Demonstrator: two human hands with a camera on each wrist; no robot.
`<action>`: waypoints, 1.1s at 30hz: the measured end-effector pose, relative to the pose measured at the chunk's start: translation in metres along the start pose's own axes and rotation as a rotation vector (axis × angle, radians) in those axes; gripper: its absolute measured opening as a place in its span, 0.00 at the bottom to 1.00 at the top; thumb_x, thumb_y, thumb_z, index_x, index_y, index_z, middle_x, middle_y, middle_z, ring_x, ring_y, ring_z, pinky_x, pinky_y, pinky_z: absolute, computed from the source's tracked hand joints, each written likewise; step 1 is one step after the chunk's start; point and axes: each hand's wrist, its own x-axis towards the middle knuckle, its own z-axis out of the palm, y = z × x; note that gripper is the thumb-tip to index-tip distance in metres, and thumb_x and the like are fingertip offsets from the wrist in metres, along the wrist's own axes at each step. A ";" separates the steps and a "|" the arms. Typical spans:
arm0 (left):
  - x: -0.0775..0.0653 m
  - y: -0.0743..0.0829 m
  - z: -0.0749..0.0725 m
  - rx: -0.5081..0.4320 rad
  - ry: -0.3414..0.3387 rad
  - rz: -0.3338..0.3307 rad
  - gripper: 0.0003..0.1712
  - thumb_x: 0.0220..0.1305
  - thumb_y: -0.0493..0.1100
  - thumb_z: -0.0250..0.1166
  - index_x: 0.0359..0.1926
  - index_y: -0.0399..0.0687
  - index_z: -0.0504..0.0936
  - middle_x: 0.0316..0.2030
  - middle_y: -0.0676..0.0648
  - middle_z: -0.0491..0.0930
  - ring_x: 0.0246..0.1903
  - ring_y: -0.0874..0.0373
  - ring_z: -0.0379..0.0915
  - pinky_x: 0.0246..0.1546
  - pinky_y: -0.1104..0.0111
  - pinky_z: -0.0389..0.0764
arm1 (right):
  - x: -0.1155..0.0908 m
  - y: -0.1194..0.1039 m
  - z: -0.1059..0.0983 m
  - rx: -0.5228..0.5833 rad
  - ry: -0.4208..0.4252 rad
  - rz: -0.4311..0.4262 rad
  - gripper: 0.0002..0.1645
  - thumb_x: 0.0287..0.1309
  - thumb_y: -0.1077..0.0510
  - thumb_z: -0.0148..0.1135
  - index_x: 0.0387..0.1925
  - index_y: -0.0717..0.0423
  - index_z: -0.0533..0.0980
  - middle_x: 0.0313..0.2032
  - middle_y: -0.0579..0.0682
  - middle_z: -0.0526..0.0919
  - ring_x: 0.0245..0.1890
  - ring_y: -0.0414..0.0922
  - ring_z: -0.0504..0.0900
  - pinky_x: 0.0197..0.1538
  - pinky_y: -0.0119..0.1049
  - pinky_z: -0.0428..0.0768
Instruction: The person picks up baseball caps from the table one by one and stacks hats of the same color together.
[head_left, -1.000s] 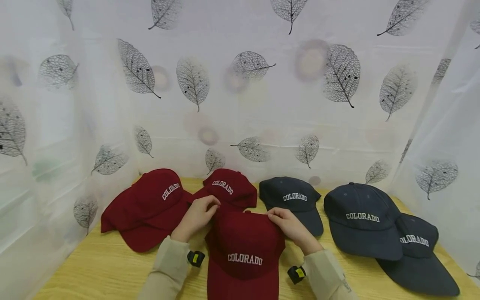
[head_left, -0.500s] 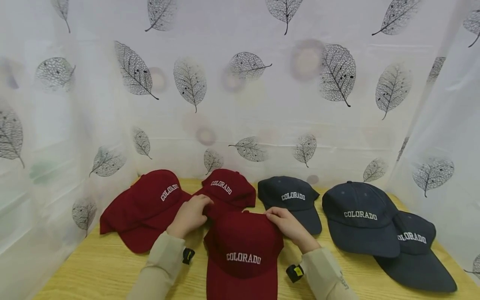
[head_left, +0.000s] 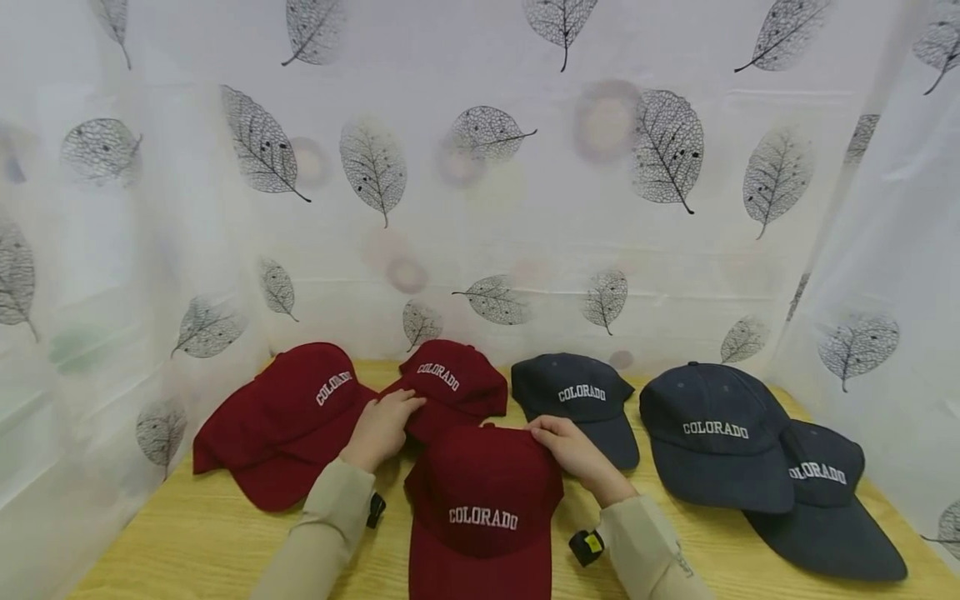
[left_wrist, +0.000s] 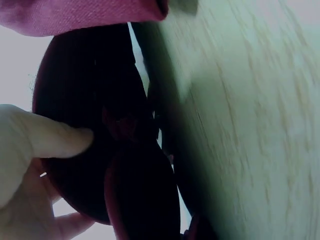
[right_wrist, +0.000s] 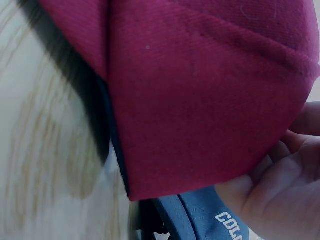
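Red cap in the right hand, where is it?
In the head view, this red cap is bottom centre, in front of the back red cap, the right hand pinching its upper right edge.

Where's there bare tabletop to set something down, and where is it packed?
Bare table shows at front left, between the leftmost red cap and left sleeve, and at front right, between the right sleeve and overlapping navy caps. Crowded: the middle, where the left hand holds the rear red cap and the right hand pinches the front red cap.
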 end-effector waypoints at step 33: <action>-0.013 0.007 -0.013 -0.061 0.562 0.040 0.20 0.52 0.26 0.52 0.44 0.41 0.80 0.40 0.42 0.80 0.37 0.46 0.75 0.36 0.56 0.75 | -0.001 0.000 0.002 0.022 -0.013 0.002 0.14 0.63 0.56 0.46 0.38 0.64 0.73 0.31 0.50 0.74 0.30 0.45 0.72 0.34 0.39 0.71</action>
